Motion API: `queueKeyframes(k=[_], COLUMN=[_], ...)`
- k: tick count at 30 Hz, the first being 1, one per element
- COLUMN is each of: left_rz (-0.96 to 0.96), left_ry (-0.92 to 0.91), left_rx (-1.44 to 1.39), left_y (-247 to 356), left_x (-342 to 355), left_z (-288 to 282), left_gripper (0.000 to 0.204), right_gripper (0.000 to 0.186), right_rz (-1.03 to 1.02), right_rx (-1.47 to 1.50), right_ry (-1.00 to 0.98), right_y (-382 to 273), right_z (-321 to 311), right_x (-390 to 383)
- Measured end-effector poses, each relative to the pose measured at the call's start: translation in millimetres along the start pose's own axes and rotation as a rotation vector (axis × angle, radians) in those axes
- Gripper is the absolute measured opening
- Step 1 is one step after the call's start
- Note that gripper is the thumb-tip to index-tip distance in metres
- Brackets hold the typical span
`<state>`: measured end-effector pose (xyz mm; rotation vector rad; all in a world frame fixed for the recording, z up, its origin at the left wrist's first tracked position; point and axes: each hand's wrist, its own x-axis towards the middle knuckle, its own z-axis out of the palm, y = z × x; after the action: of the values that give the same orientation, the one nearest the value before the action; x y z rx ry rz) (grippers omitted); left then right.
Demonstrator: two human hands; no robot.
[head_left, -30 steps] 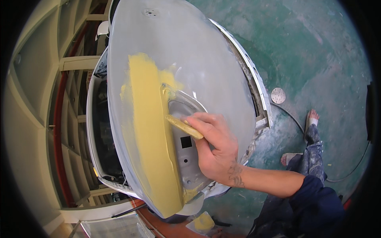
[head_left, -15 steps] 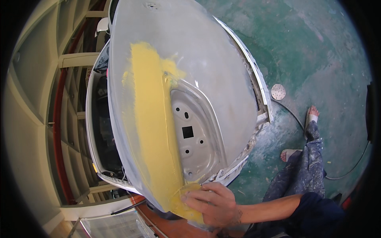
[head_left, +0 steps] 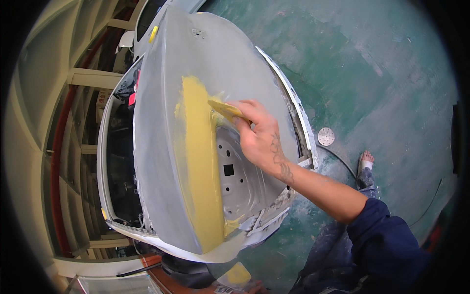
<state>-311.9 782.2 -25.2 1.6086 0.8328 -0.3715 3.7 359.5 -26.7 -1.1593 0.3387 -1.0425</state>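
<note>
My right hand [head_left: 257,130] pinches a thin yellow-smeared filler spreader [head_left: 226,110] between thumb and fingers. The spreader's edge touches or nearly touches the upper right side of a long strip of yellow body filler [head_left: 200,161]. That strip runs lengthwise down a grey car body panel [head_left: 235,59], beside a recess [head_left: 240,196] with several holes. At the lower edge, a board bearing a patch of yellow filler [head_left: 238,274] shows below the panel. My left hand [head_left: 255,288] is at that board's edge, mostly cut off, with its fingers seemingly gripping it.
A round perforated sanding disc pad [head_left: 326,136] with a hose lies on the green floor [head_left: 382,98], near my foot [head_left: 365,161]. Left of the panel are the car's window opening [head_left: 120,161] and a beige frame with a red pipe [head_left: 61,181]. A white-edged panel borders the right side.
My right hand has moved from the strip's lower end to near its upper end with the spreader. The view has shifted, and the filler board has come into sight at the bottom.
</note>
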Motion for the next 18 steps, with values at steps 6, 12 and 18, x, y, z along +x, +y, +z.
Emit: queueKeyframes(k=[6, 12, 18], left_rz=[-0.004, -0.004, 0.008], left_ry=[-0.013, 0.017, 0.032], left_rx=[-0.006, -0.010, -0.013], left_y=[-3.4, -10.6, -14.4], left_x=[1.9, 6.8, 10.2], left_z=[-0.5, -5.9, -16.6], left_gripper=[0.018, 0.017, 0.017], right_gripper=[0.032, 0.036, 0.045], right_rz=[-0.030, -0.099, -0.093], right_rx=[-0.106, -0.098, -0.146], right_ry=[-0.114, -0.113, -0.173], right_y=[1.1, -21.1, -75.1], right_z=[18.7, 9.9, -4.1], right_x=[60.7, -24.9, -139.0])
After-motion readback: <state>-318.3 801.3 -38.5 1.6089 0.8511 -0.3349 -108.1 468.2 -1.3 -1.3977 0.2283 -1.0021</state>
